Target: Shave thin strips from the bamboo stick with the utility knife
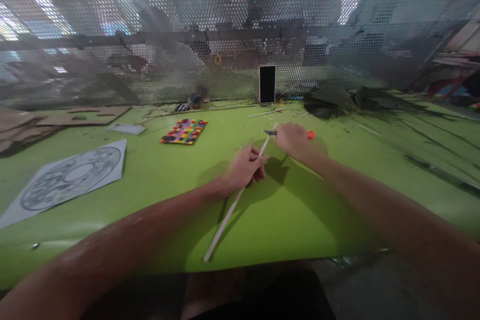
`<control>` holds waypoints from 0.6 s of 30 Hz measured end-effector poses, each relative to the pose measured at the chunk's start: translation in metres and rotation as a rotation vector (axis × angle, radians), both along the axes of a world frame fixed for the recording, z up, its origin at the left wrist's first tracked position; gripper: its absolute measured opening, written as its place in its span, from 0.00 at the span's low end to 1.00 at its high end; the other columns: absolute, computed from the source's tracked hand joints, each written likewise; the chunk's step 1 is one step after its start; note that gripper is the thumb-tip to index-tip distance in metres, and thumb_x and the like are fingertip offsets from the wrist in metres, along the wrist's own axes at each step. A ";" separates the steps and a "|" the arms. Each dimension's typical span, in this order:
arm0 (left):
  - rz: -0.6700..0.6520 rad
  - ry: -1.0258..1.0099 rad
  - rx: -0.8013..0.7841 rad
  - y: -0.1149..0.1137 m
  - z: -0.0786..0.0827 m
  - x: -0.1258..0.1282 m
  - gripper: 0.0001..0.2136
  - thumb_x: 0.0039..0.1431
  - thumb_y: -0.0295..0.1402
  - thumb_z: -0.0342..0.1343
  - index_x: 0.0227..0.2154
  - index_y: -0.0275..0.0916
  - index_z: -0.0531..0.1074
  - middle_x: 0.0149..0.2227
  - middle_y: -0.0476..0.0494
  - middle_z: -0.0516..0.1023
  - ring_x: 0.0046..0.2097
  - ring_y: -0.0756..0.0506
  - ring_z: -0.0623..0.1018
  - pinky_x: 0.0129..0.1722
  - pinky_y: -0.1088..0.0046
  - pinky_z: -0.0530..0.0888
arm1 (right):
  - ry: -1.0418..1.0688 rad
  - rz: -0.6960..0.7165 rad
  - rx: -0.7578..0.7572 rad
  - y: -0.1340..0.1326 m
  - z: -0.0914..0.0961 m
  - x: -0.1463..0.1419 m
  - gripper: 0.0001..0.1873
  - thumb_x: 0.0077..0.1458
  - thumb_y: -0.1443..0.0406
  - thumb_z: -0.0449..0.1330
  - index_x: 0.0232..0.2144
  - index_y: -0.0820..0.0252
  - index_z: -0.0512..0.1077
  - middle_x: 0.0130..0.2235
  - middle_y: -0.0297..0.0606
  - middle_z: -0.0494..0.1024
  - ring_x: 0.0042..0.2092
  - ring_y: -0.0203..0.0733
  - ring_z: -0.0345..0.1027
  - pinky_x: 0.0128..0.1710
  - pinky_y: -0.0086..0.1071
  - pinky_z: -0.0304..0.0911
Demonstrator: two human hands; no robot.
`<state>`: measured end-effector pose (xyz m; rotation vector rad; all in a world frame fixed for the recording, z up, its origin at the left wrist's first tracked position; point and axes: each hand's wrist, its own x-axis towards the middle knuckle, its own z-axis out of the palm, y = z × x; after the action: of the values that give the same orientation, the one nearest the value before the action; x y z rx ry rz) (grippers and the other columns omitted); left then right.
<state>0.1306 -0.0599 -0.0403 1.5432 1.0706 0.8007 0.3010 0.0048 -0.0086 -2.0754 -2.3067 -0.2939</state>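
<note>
A long pale strip (229, 216), which looks like wood or split cane, slants from the table's front edge up toward the middle. My left hand (248, 166) pinches it above the tabletop, past its midpoint. In my right hand (292, 139) is a utility knife (310, 135) with an orange end, my fingers wrapped round its handle. The knife's dark blade points left and lies at the strip's far end, seemingly touching it. My right hand is slightly blurred.
A phone (267, 84) stands upright by the perforated screen (232, 35). On the green table (157, 170) lie a multicoloured woven square (184, 131), a sheet with a printed ring (75, 177), a white tray (126, 129), cardboard (82, 116), dark leaves (333, 100) and pale shavings.
</note>
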 end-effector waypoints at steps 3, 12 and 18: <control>0.011 -0.008 -0.009 0.000 0.002 0.001 0.07 0.67 0.33 0.53 0.35 0.38 0.62 0.21 0.51 0.76 0.18 0.54 0.71 0.16 0.80 0.65 | 0.012 0.018 -0.004 -0.004 -0.003 -0.005 0.17 0.63 0.67 0.51 0.41 0.69 0.78 0.37 0.53 0.81 0.39 0.48 0.76 0.35 0.32 0.65; 0.068 -0.037 -0.057 -0.003 0.014 0.008 0.07 0.68 0.30 0.51 0.34 0.39 0.60 0.18 0.53 0.74 0.18 0.53 0.71 0.18 0.80 0.64 | -0.055 0.159 -0.006 -0.026 -0.004 -0.021 0.16 0.62 0.71 0.49 0.37 0.65 0.78 0.35 0.52 0.81 0.39 0.51 0.77 0.36 0.36 0.67; 0.061 -0.072 -0.061 -0.002 0.012 0.008 0.07 0.68 0.30 0.52 0.35 0.40 0.58 0.18 0.55 0.73 0.17 0.54 0.70 0.17 0.80 0.64 | -0.040 0.151 -0.039 -0.026 0.001 -0.021 0.16 0.61 0.71 0.50 0.37 0.63 0.79 0.36 0.51 0.81 0.41 0.53 0.76 0.37 0.38 0.67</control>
<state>0.1383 -0.0620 -0.0282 1.4258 1.0835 0.8517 0.2801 -0.0208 -0.0074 -1.9152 -2.4949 -0.2903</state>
